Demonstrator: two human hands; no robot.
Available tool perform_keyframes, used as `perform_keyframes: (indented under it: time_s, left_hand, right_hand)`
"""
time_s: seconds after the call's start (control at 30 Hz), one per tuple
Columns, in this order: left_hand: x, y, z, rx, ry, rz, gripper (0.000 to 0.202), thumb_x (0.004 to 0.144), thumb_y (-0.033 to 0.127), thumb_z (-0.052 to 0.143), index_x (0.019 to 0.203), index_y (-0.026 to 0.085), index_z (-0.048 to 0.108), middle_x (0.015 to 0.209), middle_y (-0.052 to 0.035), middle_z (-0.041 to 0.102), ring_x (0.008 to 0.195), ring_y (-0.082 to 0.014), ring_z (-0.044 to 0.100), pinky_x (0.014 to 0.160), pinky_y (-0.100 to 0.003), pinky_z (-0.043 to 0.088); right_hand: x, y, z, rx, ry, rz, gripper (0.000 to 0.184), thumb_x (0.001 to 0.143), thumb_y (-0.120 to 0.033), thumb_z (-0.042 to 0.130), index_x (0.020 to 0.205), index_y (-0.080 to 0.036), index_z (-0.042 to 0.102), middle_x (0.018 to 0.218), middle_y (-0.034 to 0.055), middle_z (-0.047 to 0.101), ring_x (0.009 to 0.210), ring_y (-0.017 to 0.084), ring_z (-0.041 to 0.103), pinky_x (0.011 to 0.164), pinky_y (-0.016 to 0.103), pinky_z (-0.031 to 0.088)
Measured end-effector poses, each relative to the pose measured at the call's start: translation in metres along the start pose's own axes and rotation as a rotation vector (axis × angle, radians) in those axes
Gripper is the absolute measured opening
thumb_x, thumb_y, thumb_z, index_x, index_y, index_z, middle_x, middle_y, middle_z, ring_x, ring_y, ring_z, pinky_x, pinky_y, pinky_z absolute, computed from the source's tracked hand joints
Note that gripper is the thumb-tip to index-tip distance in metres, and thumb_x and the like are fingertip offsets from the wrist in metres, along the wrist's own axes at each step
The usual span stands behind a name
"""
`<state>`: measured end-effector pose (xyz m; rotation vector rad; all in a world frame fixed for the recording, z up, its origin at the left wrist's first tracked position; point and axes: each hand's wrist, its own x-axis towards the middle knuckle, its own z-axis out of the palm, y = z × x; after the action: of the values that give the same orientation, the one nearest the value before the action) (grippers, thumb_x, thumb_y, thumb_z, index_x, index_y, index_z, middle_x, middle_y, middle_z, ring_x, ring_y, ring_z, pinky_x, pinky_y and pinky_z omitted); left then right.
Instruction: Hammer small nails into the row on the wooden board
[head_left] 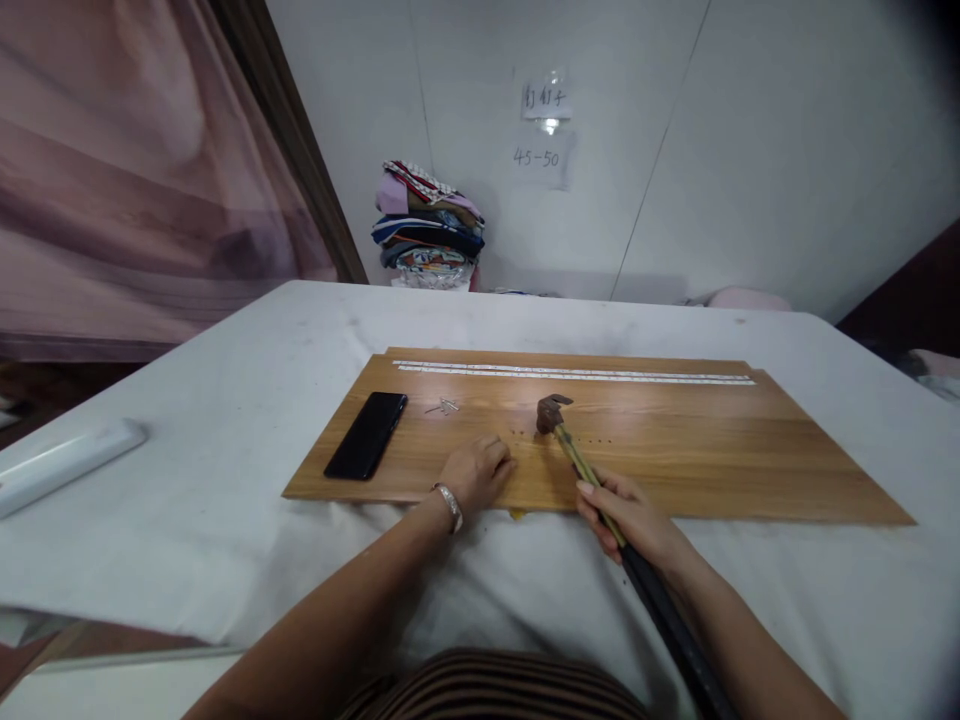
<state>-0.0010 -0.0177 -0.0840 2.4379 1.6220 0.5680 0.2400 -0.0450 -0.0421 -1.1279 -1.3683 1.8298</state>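
Note:
In the head view my right hand point(626, 515) is wrapped round the handle of a claw hammer point(574, 452). The hammer's rusty head is over the middle of a wood-grain board point(712, 440), beside a row of small dark spots, perhaps nail heads. My left hand point(478, 472), with a bracelet at the wrist, rests on the board left of the hammer. Its fingers are curled under; whether anything is in them is hidden. A small pile of nails point(444, 406) lies on the board farther left. Near the board's left edge lies a black phone point(366, 436).
Two white measuring strips point(577, 373) run along the board's far side. The white-covered table point(210, 420) carries a white roll point(71, 462) at far left. Beyond the table, folded clothes point(431, 225) are stacked by the wall, and paper notes point(541, 160) hang there. A pinkish curtain point(150, 180) hangs left.

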Motion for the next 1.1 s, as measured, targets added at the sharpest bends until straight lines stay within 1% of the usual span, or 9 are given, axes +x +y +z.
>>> perform_keyframes:
  time_s: [0.33,0.63,0.77,0.9,1.1]
  left_hand:
    - [0.0005,0.0026,-0.0045,0.013,-0.015,-0.001,0.019,0.089,0.028,0.049,0.074,0.019,0.055,0.077,-0.0024,0.058,0.076,-0.0149,0.055,0.071,-0.027,0.043]
    - [-0.0003,-0.0011,0.0007,-0.011,-0.001,0.008,0.019,0.089,0.028,0.049,0.074,0.019,0.055,0.077,-0.0022,0.057,0.076,-0.0147,0.054,0.072,-0.027,0.043]
    - [-0.0003,-0.0022,0.0009,-0.003,0.000,0.008,0.019,0.090,0.029,0.048,0.075,0.019,0.055,0.079,-0.0027,0.058,0.077,-0.0148,0.055,0.072,-0.027,0.042]
    - [-0.0003,-0.0019,0.0007,0.008,-0.006,0.015,0.019,0.090,0.029,0.048,0.075,0.019,0.055,0.079,-0.0028,0.058,0.077,-0.0148,0.054,0.072,-0.027,0.042]
    - [-0.0004,-0.0026,0.0019,0.008,-0.001,0.011,0.019,0.090,0.029,0.048,0.075,0.019,0.055,0.079,-0.0026,0.058,0.077,-0.0151,0.054,0.072,-0.027,0.042]
  right_hand:
    - [0.0007,0.0015,-0.0008,0.003,-0.006,0.007,0.036,0.081,-0.051,0.057,0.071,-0.020,0.043,0.054,-0.0089,0.045,0.029,0.002,0.033,0.026,0.015,0.034]
    - [-0.0005,-0.0005,0.0000,-0.001,0.002,0.002,0.036,0.080,-0.052,0.058,0.071,-0.020,0.043,0.054,-0.0090,0.044,0.029,0.002,0.033,0.026,0.015,0.035]
    - [-0.0008,-0.0016,0.0012,-0.005,0.014,0.015,0.036,0.080,-0.051,0.058,0.071,-0.020,0.043,0.054,-0.0090,0.045,0.029,0.002,0.033,0.026,0.015,0.035]
    - [-0.0010,-0.0010,0.0004,0.015,0.014,-0.002,0.035,0.080,-0.050,0.058,0.071,-0.020,0.044,0.055,-0.0088,0.045,0.029,0.003,0.034,0.027,0.015,0.035]
    - [0.0001,-0.0012,0.0001,-0.002,0.008,0.016,0.036,0.080,-0.052,0.058,0.071,-0.020,0.044,0.055,-0.0086,0.045,0.030,0.002,0.034,0.026,0.015,0.035]
